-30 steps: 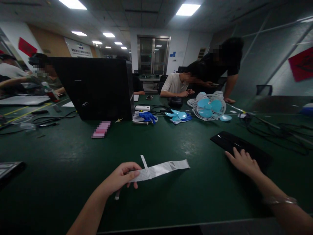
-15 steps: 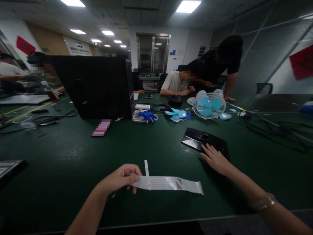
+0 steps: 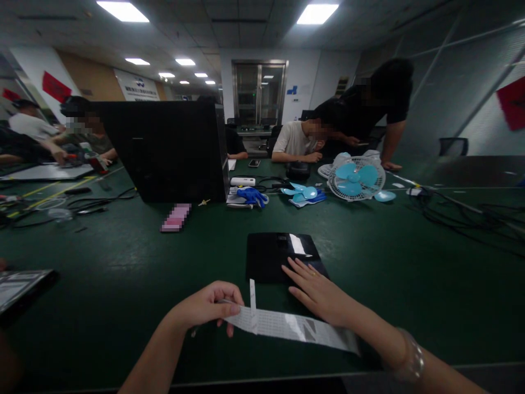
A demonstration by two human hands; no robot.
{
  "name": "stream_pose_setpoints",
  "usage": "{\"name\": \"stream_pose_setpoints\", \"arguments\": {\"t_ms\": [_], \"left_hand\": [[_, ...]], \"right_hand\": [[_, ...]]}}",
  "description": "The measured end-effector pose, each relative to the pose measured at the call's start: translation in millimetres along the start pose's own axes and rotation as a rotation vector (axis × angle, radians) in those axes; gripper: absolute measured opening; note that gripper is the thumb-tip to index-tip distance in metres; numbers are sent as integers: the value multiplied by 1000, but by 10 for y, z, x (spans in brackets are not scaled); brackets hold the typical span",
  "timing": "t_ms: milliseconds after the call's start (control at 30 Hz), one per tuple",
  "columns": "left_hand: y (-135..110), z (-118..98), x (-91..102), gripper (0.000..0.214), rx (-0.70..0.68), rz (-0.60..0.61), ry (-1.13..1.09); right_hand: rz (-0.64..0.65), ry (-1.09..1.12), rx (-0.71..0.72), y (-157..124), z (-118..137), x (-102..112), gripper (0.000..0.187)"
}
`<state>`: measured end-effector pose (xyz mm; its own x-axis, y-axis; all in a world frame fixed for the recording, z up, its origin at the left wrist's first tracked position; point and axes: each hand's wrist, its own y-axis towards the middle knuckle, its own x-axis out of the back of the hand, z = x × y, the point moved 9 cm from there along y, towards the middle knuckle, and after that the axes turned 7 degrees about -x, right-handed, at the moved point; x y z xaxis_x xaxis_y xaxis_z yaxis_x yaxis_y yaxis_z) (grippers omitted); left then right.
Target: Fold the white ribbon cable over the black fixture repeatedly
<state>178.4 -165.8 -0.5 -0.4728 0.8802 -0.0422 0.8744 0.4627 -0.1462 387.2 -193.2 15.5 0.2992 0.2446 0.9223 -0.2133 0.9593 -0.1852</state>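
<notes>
My left hand (image 3: 207, 307) pinches one end of a long white flat ribbon strip (image 3: 283, 325), which runs rightward low over the green table (image 3: 123, 257); a thin white tab sticks up from it. My right hand (image 3: 318, 293) lies flat with fingers spread on a glossy black rectangular panel (image 3: 273, 254) in front of me. The strip's far end passes under my right wrist, which wears a bracelet.
A black monitor back (image 3: 164, 150) stands at centre left. Beyond are a blue and white fan (image 3: 356, 178), blue gloves (image 3: 251, 196), a pink item (image 3: 176, 217), and cables at both sides. A dark tray (image 3: 20, 287) lies at left. Several people sit or lean at the far side.
My right hand has dragged the black panel leftward across the table from the right to straight in front of me. The strip in my left hand dropped lower and now runs under my right wrist.
</notes>
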Motion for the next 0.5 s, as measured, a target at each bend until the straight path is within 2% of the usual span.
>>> {"name": "stream_pose_setpoints", "arguments": {"t_ms": [100, 233, 400, 500], "left_hand": [[7, 32, -25, 38, 16, 25, 1], [21, 26, -61, 36, 37, 45, 11], [33, -48, 52, 35, 19, -91, 54], [44, -59, 141, 36, 1, -190, 54]], "right_hand": [[41, 26, 49, -37, 192, -10, 63], [70, 50, 55, -66, 295, 21, 64], [115, 262, 27, -168, 297, 121, 59], [116, 387, 36, -283, 303, 226, 63]]}}
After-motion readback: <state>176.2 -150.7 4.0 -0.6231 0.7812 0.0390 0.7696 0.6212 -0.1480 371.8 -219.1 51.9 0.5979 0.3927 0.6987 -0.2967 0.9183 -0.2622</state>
